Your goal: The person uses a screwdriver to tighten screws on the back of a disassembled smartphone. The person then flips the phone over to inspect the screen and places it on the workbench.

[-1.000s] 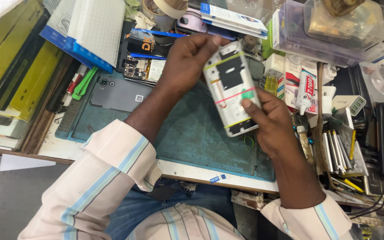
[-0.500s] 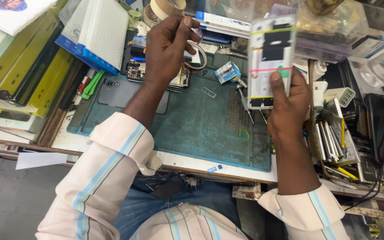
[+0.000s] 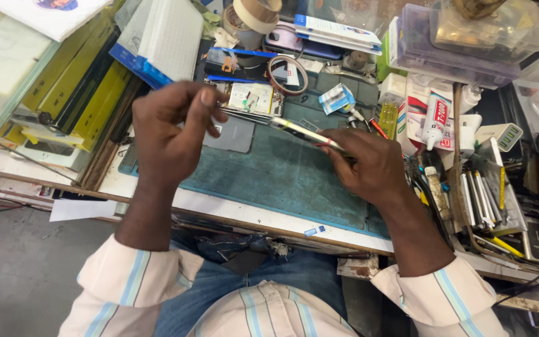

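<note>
Phone body (image 3: 304,134), thin and seen edge-on, sits just above the teal work mat (image 3: 269,181), near its middle. Going left to right: the left hand (image 3: 169,134) hovers over the mat's left part, fingertips pinched together as if on something tiny, though I cannot tell what. The right hand (image 3: 369,165) clamps the phone's near end between thumb and fingers. It looks like mid-disassembly; any following move would call for a steady grip and a fine touch. Glue tube (image 3: 435,122) stands farther right.
</note>
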